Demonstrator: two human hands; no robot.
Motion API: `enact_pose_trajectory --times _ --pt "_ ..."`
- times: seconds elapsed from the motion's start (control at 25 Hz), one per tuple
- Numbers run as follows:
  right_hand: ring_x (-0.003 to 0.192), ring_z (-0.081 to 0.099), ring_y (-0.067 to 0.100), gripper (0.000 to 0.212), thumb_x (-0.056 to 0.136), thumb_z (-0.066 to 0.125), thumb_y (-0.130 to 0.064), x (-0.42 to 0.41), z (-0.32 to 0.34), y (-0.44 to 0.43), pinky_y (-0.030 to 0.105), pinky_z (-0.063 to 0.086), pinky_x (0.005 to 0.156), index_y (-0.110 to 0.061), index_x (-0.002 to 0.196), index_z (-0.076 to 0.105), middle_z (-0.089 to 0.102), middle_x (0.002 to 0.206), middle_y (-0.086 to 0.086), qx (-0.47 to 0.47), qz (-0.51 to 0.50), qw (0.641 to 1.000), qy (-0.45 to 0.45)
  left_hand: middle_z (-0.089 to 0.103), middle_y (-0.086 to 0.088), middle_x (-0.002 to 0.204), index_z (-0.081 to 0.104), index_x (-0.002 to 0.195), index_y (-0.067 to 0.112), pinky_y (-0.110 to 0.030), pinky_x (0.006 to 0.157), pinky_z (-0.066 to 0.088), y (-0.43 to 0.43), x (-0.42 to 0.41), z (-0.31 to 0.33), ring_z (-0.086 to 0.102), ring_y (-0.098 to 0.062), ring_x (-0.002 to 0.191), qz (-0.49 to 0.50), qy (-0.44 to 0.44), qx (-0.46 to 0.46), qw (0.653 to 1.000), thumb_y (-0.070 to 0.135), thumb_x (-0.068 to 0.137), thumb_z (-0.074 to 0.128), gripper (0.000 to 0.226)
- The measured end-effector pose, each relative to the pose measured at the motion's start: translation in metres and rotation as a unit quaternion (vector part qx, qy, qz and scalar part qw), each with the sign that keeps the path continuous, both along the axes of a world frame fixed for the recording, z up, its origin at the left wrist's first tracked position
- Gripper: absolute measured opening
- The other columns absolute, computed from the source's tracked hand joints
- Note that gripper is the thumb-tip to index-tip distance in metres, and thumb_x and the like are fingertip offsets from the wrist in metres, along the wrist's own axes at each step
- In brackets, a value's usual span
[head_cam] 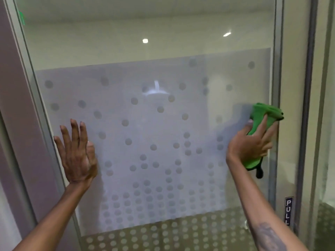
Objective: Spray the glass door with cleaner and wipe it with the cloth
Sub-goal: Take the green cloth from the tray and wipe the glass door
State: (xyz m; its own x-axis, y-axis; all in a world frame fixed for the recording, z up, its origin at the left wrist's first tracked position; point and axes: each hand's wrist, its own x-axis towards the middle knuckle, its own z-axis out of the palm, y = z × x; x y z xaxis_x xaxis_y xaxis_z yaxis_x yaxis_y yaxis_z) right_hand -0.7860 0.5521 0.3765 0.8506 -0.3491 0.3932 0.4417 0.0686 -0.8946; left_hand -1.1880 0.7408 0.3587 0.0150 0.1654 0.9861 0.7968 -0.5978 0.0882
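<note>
In the head view, the glass door [154, 127] is filling most of the frame. Its frosted band with grey dots is running across the middle and lower part.

The left grip [78, 153] is lying flat against the glass near the door's left edge. Its fingers are straight and spread apart and are holding nothing, so I am reading it as bracing the panel.

The right grip [252, 142] is pressing the green cloth [262, 113] onto the glass, just beside the metal frame [277, 73] at the door's right edge. Its fingers and thumb are clamping the bunched fabric. One end of the cloth is sticking out above the fingertips and another is hanging down below the palm. A small PULL label [288, 211] is showing lower down on that frame.

I am seeing no spray bottle anywhere, and neither grip is carrying one. So I am judging that the spraying part is behind us and the wiping is under way. The picture is too soft for me to make out droplets, streaks or a wet sheen. That means I cannot tell which areas are already wiped.

With the cloth sitting at the right edge at mid-height, I am guessing that a good share of the pane is waiting for a pass: the clear upper glass, the left side under the bracing grip and the dotted strip at the bottom.
</note>
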Motion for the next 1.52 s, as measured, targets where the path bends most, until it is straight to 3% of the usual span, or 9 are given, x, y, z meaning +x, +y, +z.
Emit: enact_pose_trajectory --times 0.12,0.4,0.56,0.8,0.84,0.92,1.12,1.28,1.52 --pt "0.123 0.051 0.032 0.048 0.103 0.046 -0.050 -0.057 -0.004 0.029 0.040 0.037 0.098 -0.042 0.150 0.047 0.031 0.168 -0.011 -0.007 -0.009 1.000 -0.018 0.022 -0.016 0.170 0.025 0.161 0.003 -0.057 0.128 0.002 0.001 0.004 0.003 0.015 -0.045 0.158 -0.005 0.001 0.005 1.000 0.028 0.107 0.027 0.059" --pt "0.127 0.057 0.030 0.045 0.099 0.059 -0.034 -0.210 -0.046 0.099 0.048 0.040 0.107 -0.042 0.143 0.058 0.048 0.159 -0.001 -0.096 0.044 0.939 -0.328 0.026 -0.017 0.169 0.028 0.161 0.005 -0.060 0.128 0.005 0.003 0.005 0.007 0.018 -0.046 0.157 0.001 0.009 0.003 1.000 0.024 0.106 0.031 0.058" --pt "0.134 0.054 0.028 0.053 0.094 0.059 -0.031 -0.242 -0.121 0.113 0.049 0.038 0.111 -0.043 0.146 0.054 0.047 0.160 -0.006 -0.184 0.084 0.827 -0.524 0.023 -0.013 0.171 0.026 0.163 0.009 -0.060 0.128 0.008 0.008 -0.007 0.004 0.015 -0.043 0.158 0.001 0.021 -0.004 1.000 0.027 0.107 0.029 0.058" --pt "0.134 0.052 0.028 0.070 0.088 0.055 -0.002 -0.181 -0.157 0.100 0.045 0.035 0.116 -0.038 0.147 0.052 0.039 0.164 -0.009 -0.295 0.082 0.571 -0.761 0.024 -0.013 0.170 0.027 0.163 0.011 -0.062 0.128 0.011 0.016 -0.020 0.002 0.017 -0.044 0.158 0.000 0.019 0.012 1.000 0.026 0.108 0.031 0.057" --pt "0.134 0.053 0.028 0.071 0.088 0.054 0.001 -0.160 -0.155 0.089 0.045 0.036 0.116 -0.038 0.147 0.052 0.040 0.164 -0.009 -0.306 0.075 0.554 -0.771 0.025 -0.014 0.170 0.028 0.163 0.010 -0.062 0.128 0.010 0.014 -0.019 0.002 0.018 -0.044 0.158 -0.003 0.015 0.013 1.000 0.025 0.108 0.032 0.056" --pt "0.131 0.055 0.026 0.073 0.086 0.058 0.001 -0.115 -0.145 0.063 0.045 0.039 0.113 -0.041 0.146 0.054 0.044 0.161 -0.010 -0.308 0.050 0.588 -0.746 0.026 -0.015 0.170 0.028 0.162 0.009 -0.059 0.128 0.007 0.009 -0.016 0.002 0.018 -0.045 0.157 -0.007 0.010 0.017 1.000 0.024 0.108 0.033 0.056" --pt "0.123 0.056 0.036 0.065 0.088 0.066 -0.009 0.001 -0.112 -0.001 0.052 0.045 0.100 -0.038 0.145 0.054 0.047 0.159 0.002 -0.275 -0.006 0.763 -0.585 0.018 -0.009 0.172 0.020 0.164 0.011 -0.042 0.129 -0.009 0.003 -0.014 0.002 0.012 -0.039 0.159 -0.007 0.003 0.016 1.000 0.027 0.110 0.027 0.058" --pt "0.124 0.056 0.035 0.082 0.072 0.062 -0.002 0.041 -0.114 -0.026 0.046 0.040 0.102 -0.032 0.147 0.049 0.045 0.160 0.007 -0.237 -0.034 0.896 -0.373 0.014 -0.006 0.172 0.013 0.165 0.015 -0.041 0.128 -0.012 0.005 -0.011 0.001 0.008 -0.036 0.160 -0.021 0.009 0.018 1.000 0.031 0.109 0.023 0.059" --pt "0.136 0.051 0.036 0.052 0.104 0.049 -0.048 0.021 -0.156 -0.018 0.045 0.037 0.109 -0.028 0.152 0.049 0.037 0.165 0.002 -0.080 -0.001 0.996 -0.031 0.018 -0.012 0.172 0.016 0.164 0.010 -0.059 0.127 0.002 0.004 -0.001 -0.002 0.014 -0.047 0.157 -0.008 0.012 0.020 1.000 0.027 0.109 0.025 0.059"
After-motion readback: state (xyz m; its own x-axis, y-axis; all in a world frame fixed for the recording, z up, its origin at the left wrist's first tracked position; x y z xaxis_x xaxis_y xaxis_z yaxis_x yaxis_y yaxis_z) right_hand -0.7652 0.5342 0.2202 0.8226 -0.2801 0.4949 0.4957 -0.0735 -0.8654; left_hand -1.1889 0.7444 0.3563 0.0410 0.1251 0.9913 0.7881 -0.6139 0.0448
